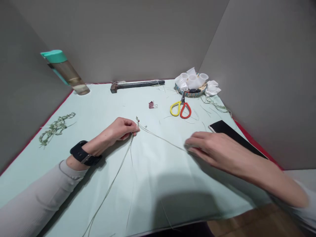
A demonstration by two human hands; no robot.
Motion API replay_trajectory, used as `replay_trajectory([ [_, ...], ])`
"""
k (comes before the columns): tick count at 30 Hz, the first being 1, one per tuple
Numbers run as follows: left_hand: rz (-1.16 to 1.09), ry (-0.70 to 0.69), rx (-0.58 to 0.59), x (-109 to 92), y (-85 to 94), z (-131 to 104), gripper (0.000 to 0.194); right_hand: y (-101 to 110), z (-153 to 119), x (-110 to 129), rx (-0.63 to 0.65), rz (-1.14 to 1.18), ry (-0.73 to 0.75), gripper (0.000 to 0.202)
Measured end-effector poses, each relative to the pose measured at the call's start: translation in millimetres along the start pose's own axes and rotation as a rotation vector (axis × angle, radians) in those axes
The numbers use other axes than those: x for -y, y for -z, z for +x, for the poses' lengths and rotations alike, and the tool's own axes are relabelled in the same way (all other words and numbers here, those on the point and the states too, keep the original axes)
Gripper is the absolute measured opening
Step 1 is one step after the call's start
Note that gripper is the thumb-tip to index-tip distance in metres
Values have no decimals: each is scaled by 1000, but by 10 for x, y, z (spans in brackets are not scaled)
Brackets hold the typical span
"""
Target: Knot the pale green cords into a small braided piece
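Several thin pale-green strands (116, 171) meet at a small knotted end on the table's middle. My left hand (122, 129) is closed there, thumb and fingers pinching the strands just below the knot (137, 119). One bunch hangs from that pinch toward the table's front edge. Another pair runs taut to the right, into my right hand (207, 146), whose fingers are closed on it and a little blurred. What lies inside the right fingers is hidden. A dark watch (85, 154) is on my left wrist.
A dark red binder clip (151, 105), scissors (182, 108) and a hammer (138, 85) lie beyond my hands. A basket of white cups (191, 93) stands back right, a bottle (70, 77) back left. A phone (234, 138) lies right; braided green cord (56, 127) left.
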State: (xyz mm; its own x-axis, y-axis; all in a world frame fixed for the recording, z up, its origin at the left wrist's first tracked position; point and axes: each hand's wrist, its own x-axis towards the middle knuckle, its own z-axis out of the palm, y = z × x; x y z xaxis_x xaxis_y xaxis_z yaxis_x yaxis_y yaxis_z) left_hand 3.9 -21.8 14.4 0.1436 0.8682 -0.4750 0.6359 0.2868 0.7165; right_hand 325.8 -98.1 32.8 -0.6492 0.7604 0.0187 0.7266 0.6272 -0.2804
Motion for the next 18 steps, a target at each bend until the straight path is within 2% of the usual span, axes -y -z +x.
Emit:
replay_trajectory([
  [3, 12, -24, -26, 1, -21, -27, 34, -203, 370, 201, 3, -15, 158, 31],
  [5, 20, -45, -56, 22, -47, -39, 35, -372, 554, 349, 20, -5, 273, 45],
  [7, 32, -70, -104, 63, -82, -54, 36, -539, 622, 472, 49, 9, 387, 62],
  [11, 93, -135, -215, 191, -150, -140, 38, -747, 456, 580, 95, 40, 458, 71],
  [15, 241, -231, -316, 334, -188, -340, 37, -767, 221, 578, 113, 109, 437, 73],
  [18, 426, -324, -403, 447, -232, -538, 38, -747, 143, 573, 124, 143, 443, 72],
])
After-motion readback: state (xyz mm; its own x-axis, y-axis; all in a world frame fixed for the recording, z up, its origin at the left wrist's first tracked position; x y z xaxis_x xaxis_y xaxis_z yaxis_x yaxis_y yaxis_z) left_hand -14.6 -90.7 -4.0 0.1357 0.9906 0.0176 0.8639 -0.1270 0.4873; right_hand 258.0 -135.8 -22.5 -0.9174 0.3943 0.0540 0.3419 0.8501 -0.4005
